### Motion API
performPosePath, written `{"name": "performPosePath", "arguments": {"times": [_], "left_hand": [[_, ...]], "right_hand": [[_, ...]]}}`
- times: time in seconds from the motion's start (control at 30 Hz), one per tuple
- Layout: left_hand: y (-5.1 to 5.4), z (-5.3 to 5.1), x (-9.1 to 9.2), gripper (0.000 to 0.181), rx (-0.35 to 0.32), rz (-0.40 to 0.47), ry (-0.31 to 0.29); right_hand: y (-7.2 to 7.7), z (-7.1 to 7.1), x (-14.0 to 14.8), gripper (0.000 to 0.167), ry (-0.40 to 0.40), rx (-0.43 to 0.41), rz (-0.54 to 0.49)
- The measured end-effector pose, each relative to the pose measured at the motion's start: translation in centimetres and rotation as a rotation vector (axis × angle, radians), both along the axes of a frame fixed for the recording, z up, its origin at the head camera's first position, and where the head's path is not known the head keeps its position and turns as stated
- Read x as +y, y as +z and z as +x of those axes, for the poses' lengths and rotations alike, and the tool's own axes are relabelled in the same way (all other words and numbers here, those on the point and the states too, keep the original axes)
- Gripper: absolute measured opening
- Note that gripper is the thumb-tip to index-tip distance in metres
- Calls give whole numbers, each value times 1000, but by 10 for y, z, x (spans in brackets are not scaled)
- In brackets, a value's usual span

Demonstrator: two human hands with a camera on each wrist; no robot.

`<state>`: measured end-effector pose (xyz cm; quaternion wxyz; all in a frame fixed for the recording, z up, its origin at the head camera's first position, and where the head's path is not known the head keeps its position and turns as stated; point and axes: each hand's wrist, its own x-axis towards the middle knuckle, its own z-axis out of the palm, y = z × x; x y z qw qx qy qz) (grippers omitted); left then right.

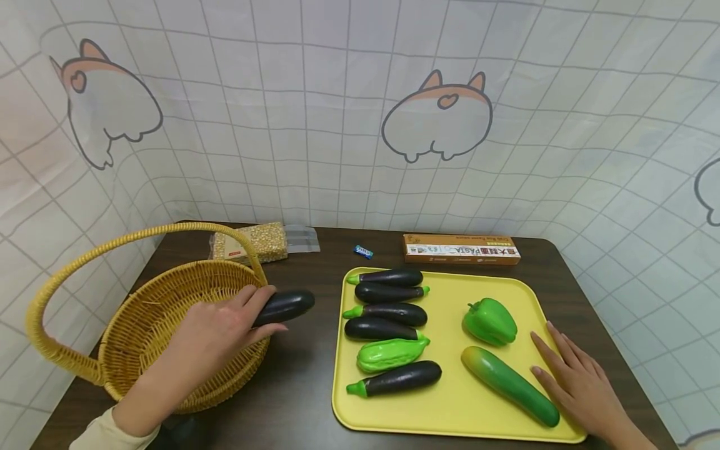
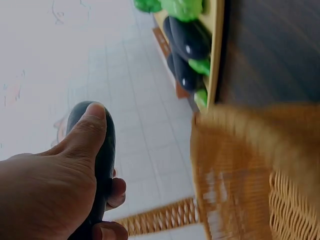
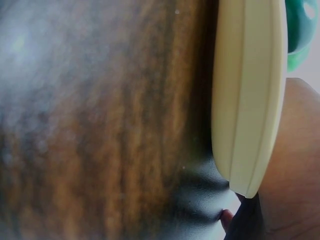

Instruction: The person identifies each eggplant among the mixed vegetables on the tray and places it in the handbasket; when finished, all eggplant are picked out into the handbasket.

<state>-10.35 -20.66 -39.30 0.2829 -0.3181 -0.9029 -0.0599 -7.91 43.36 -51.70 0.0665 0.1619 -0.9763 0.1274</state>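
My left hand point(image 1: 216, 328) grips a dark purple eggplant point(image 1: 289, 306) above the right rim of the yellow wicker basket point(image 1: 120, 312). In the left wrist view the thumb lies along the eggplant point(image 2: 106, 145), and fingers curl round its other side. Several more eggplants point(image 1: 394, 314) lie in a column on the left part of a yellow tray point(image 1: 450, 409), with a bumpy light-green vegetable point(image 1: 390, 355) among them. My right hand point(image 1: 585, 387) rests at the tray's right edge, fingers extended, beside a long green vegetable with a yellowish end point(image 1: 509, 384). A green bell pepper point(image 1: 490, 322) lies above that.
The basket's tall arched handle point(image 1: 135, 235) rises over its left and back. Behind stand a bag of yellow grains point(image 1: 261, 242), a small blue packet point(image 1: 363, 252) and a pasta box point(image 1: 461, 250). A grid-patterned curtain point(image 1: 315, 125) surrounds the dark wooden table point(image 1: 306, 381).
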Motion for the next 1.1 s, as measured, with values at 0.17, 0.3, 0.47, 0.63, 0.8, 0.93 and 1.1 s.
{"name": "performPosePath", "arguments": {"times": [0.17, 0.3, 0.47, 0.63, 0.8, 0.93, 1.1], "left_hand": [[7, -3, -20, 74, 6, 23, 36], [8, -3, -34, 75, 4, 21, 70], [6, -4, -49, 78, -17, -7, 105], [4, -12, -64, 80, -31, -32, 114], [3, -21, -77, 81, -17, -61, 100], [2, -27, -81, 83, 17, -77, 118], [-1, -30, -82, 83, -20, -59, 149]], "right_hand": [[0, 0, -1, 67, 2, 3, -5], [0, 0, -2, 67, 2, -1, -5], [1, 0, -2, 67, 2, -4, -3], [2, 1, -3, 67, -7, -4, -5], [0, 0, -5, 66, -2, -4, -15], [0, -1, -5, 67, 2, -2, -8], [2, -1, -4, 66, 5, 8, -12]]}}
